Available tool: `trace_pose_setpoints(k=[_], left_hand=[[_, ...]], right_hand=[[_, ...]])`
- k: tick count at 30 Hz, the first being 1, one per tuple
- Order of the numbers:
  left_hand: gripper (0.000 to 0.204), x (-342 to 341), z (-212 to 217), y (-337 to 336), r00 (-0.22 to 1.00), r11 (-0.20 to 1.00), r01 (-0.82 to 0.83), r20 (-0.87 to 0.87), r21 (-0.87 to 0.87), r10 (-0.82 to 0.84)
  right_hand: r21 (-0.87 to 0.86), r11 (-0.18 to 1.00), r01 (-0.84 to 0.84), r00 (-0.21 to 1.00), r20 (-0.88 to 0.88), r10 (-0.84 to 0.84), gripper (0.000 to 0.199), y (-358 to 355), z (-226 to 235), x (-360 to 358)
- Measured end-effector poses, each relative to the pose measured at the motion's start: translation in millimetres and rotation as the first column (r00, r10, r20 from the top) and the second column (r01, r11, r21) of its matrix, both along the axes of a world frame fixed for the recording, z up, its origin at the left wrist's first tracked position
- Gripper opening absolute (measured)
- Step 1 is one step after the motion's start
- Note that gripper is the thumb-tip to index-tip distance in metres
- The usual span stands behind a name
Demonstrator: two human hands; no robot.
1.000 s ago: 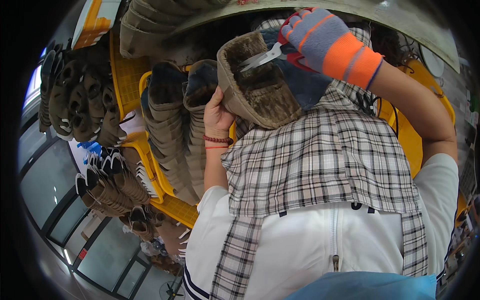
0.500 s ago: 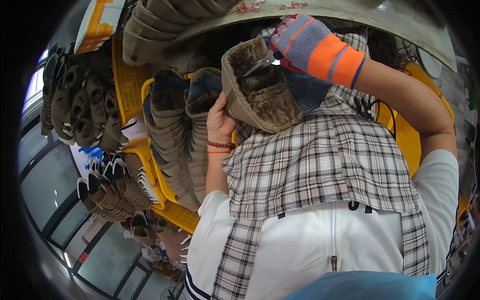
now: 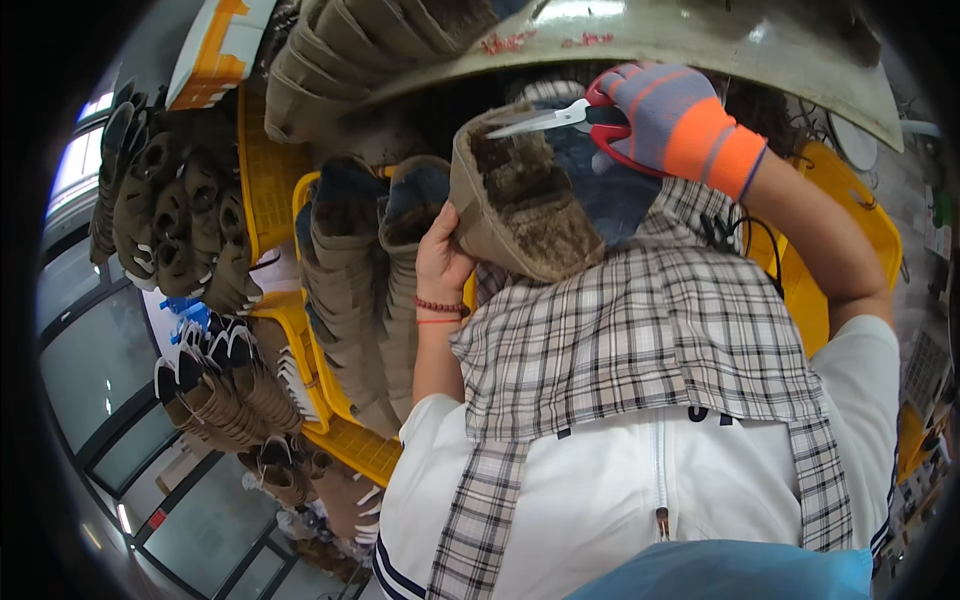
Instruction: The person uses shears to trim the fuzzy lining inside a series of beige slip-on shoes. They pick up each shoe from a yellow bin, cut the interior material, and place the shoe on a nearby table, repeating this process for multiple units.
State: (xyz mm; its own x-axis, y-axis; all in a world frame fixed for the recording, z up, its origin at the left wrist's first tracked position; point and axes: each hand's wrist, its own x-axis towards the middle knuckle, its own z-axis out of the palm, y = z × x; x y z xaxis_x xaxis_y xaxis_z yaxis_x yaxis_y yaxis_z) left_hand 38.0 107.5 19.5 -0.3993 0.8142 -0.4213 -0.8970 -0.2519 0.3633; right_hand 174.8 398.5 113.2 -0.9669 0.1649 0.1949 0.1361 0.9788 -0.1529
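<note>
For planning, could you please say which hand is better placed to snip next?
Probably the right hand: it holds red-handled metal scissors over the brown fleece-lined piece; the left hand supports it.

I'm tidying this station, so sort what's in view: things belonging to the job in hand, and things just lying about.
In hand:
- red-handled scissors, gloved right hand
- fleece-lined brown boot upper, bare left hand
- probably the similar nested uppers

Seemingly lying about:
- white-and-orange box
- yellow crate at right
</note>
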Motion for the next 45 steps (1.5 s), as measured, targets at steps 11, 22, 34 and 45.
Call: trace_pose_setpoints(k=[11, 22, 34, 45], left_hand=[[0.018, -46.4, 100.8, 137.4, 0.529, 0.98, 0.117, -0.826, -0.16, -0.198], [0.046, -242.3, 145.1, 168.7, -0.483, 0.697, -0.67, -0.561, -0.257, -0.672], [0.043, -217.9, 122.9, 191.9, -0.434, 0.534, -0.843, -0.503, -0.066, -0.747], [0.033, -207.4, 158.0, 204.4, -0.681, 0.581, -0.731, -0.438, 0.358, -0.586]], right_hand=[[-0.925, 0.345, -0.157, 0.86, -0.3, -0.412, 0.037, -27.2, 5.8, -41.3], [-0.775, 0.622, -0.109, 0.729, -0.488, -0.481, 0.038, 26.0, -20.2, -183.5], [-0.62, 0.655, -0.432, 0.543, -0.759, -0.359, 0.033, -1.2, -47.8, -246.3], [-0.923, 0.128, -0.363, 0.713, -0.363, -0.6, 0.024, 77.7, -49.4, -84.2]])
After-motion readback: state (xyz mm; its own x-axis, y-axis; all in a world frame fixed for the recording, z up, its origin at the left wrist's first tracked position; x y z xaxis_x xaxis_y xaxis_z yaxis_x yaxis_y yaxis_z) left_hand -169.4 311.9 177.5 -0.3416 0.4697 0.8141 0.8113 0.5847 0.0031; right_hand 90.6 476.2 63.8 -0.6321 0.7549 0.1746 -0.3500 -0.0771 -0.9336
